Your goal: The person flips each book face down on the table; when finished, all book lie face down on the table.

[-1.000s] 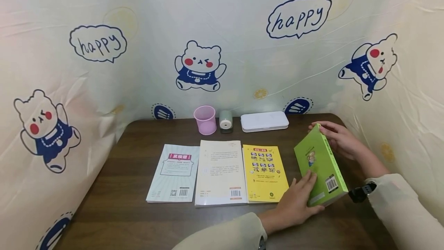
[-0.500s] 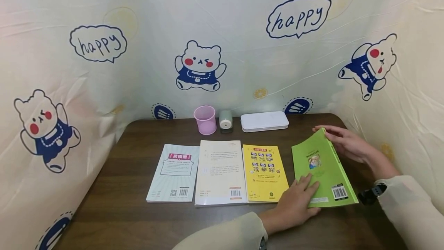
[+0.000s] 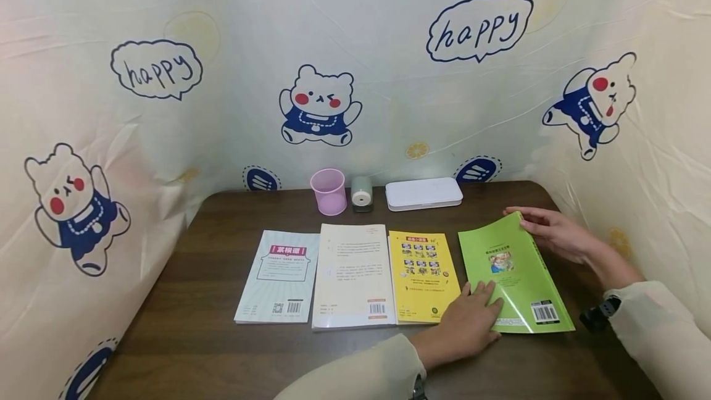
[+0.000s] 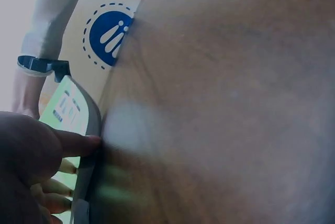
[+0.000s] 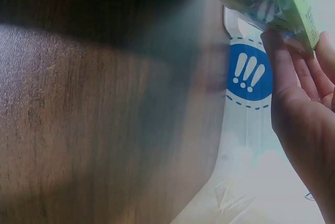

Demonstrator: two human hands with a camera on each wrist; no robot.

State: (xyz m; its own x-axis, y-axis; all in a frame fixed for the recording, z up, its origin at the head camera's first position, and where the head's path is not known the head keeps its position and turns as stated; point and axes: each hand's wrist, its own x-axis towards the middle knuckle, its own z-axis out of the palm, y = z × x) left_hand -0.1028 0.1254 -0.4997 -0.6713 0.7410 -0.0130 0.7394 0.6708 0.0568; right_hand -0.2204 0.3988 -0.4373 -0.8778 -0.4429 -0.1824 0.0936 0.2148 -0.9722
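Note:
A green book (image 3: pixel 508 283), back cover up, is held at a slant on the right of the table. My right hand (image 3: pixel 561 236) grips its far right corner; in the right wrist view the thumb is at the spine and the fingers (image 5: pixel 282 64) reach under the raised cover. My left hand (image 3: pixel 466 323) rests with extended fingers on the near left part of the green cover. In the left wrist view its thumb (image 4: pixel 81 143) touches the near edge of the book. Left of it lie a yellow book (image 3: pixel 424 273), a cream book (image 3: pixel 355 276) and a light blue book (image 3: pixel 280 289).
Along the back of the dark wooden table (image 3: pixel 183 320) stand a pink cup (image 3: pixel 329 192), a small green pencil sharpener (image 3: pixel 362 193) and a flat white case (image 3: pixel 424 194). A printed cloth (image 3: pixel 389 110) hangs around the table's back and sides.
The green book has tilted down from a steep angle to a flatter one, its left edge shifting toward the yellow book. My right hand moved slightly right and nearer; my left barely shifted.

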